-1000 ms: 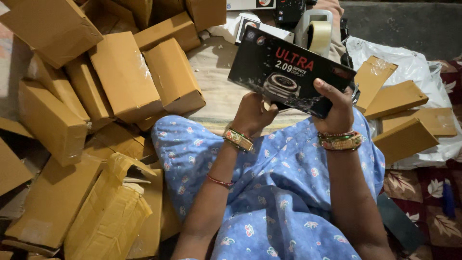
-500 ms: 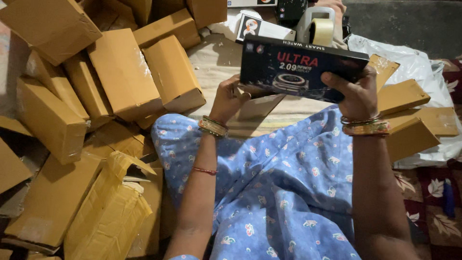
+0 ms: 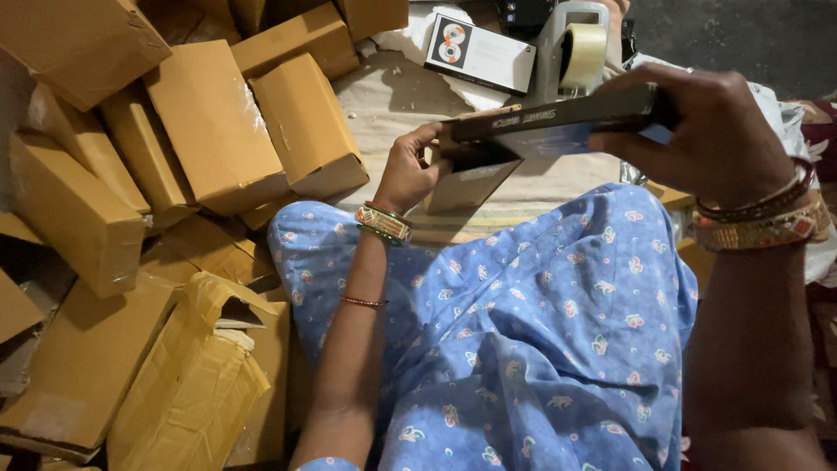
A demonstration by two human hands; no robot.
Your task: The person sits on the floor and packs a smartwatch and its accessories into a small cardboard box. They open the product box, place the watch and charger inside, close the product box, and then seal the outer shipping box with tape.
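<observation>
One flat black box (image 3: 558, 122), edge-on, both hands gripping.

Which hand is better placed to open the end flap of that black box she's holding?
Left, probably. The left hand has its fingertips at the near end of the black box, where a flap would be. The right hand is wrapped over the far end, carrying the box, so it looks busier.

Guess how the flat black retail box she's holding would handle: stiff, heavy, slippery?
The flat black cardboard box probably stays stiff: it spans left hand to right hand without sagging. Likely light, since fingertips at its ends carry it. Its printed faces look smooth, so possibly slippery.
</observation>
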